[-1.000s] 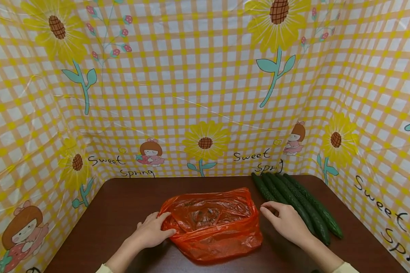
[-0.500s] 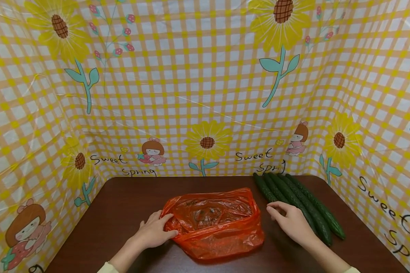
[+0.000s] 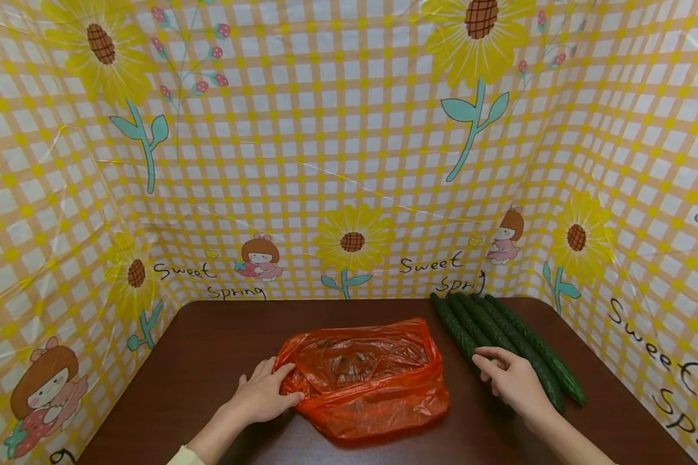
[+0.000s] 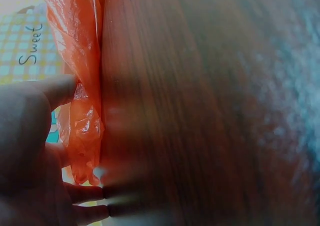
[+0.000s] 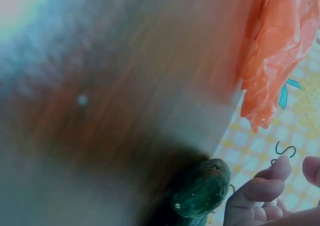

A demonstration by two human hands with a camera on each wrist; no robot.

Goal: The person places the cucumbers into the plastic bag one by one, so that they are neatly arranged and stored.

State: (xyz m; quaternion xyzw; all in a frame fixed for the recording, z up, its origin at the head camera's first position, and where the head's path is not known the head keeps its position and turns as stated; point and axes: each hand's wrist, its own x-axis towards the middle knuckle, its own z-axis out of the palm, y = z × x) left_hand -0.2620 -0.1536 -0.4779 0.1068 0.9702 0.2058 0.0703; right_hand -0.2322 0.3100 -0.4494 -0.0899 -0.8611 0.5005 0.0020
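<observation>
A red plastic bag (image 3: 378, 407) lies in the middle of the dark table in the head view, its mouth spread upward. My left hand (image 3: 263, 394) rests at the bag's left end, with thumb and index finger extended over its rim. In the left wrist view the thumb (image 4: 62, 88) touches the plastic. Several long dark-green cucumbers (image 3: 526, 339) lie side by side on the right. Over the leftmost one is my right hand (image 3: 514, 384), its fingers loosely bent and holding nothing. In the right wrist view a cucumber end (image 5: 202, 188) shows beside the fingers; whether they touch it I cannot tell.
The brown table (image 3: 221, 336) has rounded far corners. Checked cloth walls (image 3: 355, 161) with printed sunflowers stand behind it and on both sides. A strip of tabletop separates the bag from the cucumbers.
My right hand has moved right, away from the bag's right end and over the leftmost cucumber. The left hand stays at the bag, which keeps its shape. The view has shifted slightly.
</observation>
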